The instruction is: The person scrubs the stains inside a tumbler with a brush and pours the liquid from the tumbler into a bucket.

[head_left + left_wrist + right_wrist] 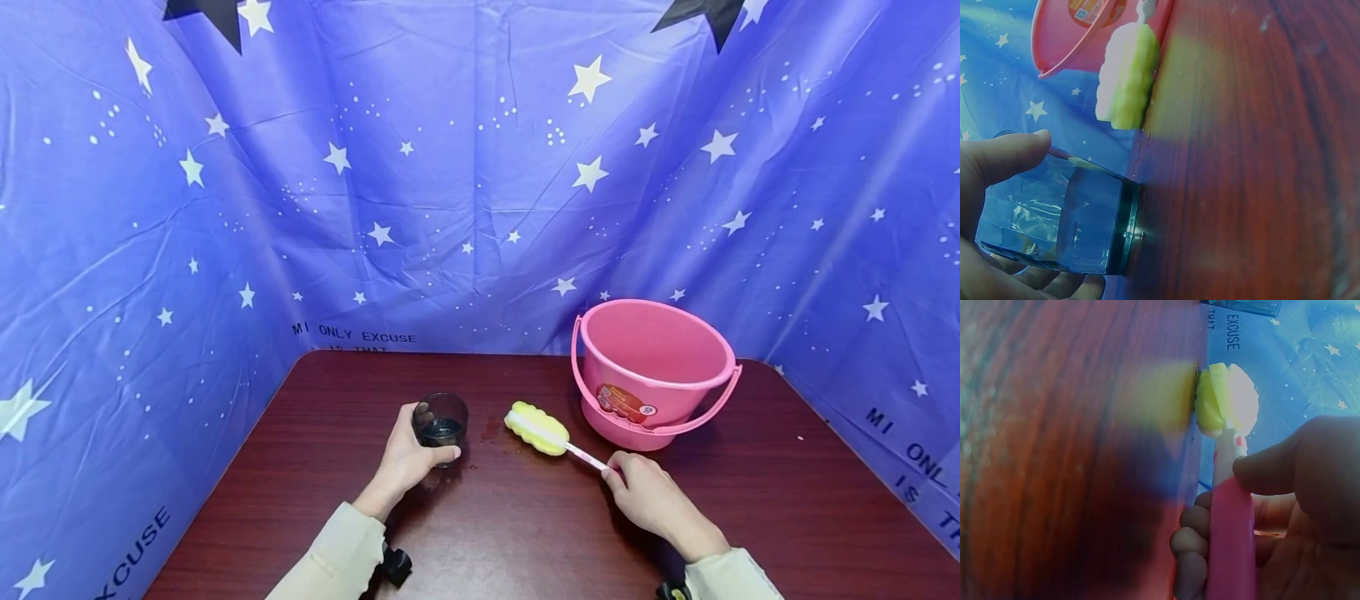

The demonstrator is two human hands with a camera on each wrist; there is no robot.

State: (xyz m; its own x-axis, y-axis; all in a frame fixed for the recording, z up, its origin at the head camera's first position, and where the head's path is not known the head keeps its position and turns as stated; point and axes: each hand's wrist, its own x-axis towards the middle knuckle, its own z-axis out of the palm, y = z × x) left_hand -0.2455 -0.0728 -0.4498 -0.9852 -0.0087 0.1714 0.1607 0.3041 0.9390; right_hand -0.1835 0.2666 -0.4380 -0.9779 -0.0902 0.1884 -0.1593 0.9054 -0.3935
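Note:
My left hand [403,458] grips a dark see-through cup [441,425], thumb on the near side and fingers round the far side. In the left wrist view the cup [1085,219] looks bluish, its base close to the tabletop. With my right hand [654,500] I hold a sponge bottle brush [538,429] by its handle. Its yellow and white sponge head points left toward the cup, low over the table and apart from the cup. The right wrist view shows the thumb and curled fingers round the pink handle [1232,544].
A pink bucket [637,433] with its carrying handle lowered stands at the back right, just beyond the brush. Small wet spots [491,430] mark the dark red wooden table [510,533] between cup and sponge. A blue star-patterned cloth [465,183] hangs around the table's back and sides.

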